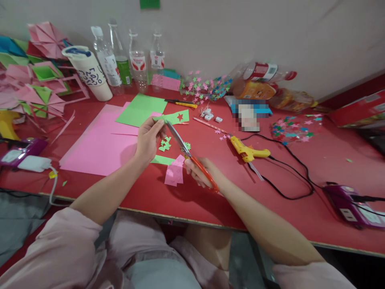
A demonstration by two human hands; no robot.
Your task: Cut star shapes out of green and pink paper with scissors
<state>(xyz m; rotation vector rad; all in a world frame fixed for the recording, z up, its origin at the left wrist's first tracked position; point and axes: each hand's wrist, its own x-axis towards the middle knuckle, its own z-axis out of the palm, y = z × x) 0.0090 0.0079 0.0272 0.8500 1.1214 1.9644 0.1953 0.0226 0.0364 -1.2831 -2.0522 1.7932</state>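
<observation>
My left hand (148,138) pinches a small piece of green paper (161,119) above the red table (210,200). My right hand (201,170) grips orange-handled scissors (188,154), whose blades point up and left and meet the green piece. Below the blades lie several small green paper stars (165,144), a green strip (162,160) and pink paper scraps (175,173). A green sheet with a star-shaped hole (177,117) lies just beyond my left hand.
Large pink sheets (99,144) and a green sheet (141,108) lie left. A yellow glue gun (248,150) with black cord sits right. Bottles (120,60), a paper cup (88,72), folded paper shapes (33,76), piles of paper stars (207,86) and purple power strips (351,202) line the edges.
</observation>
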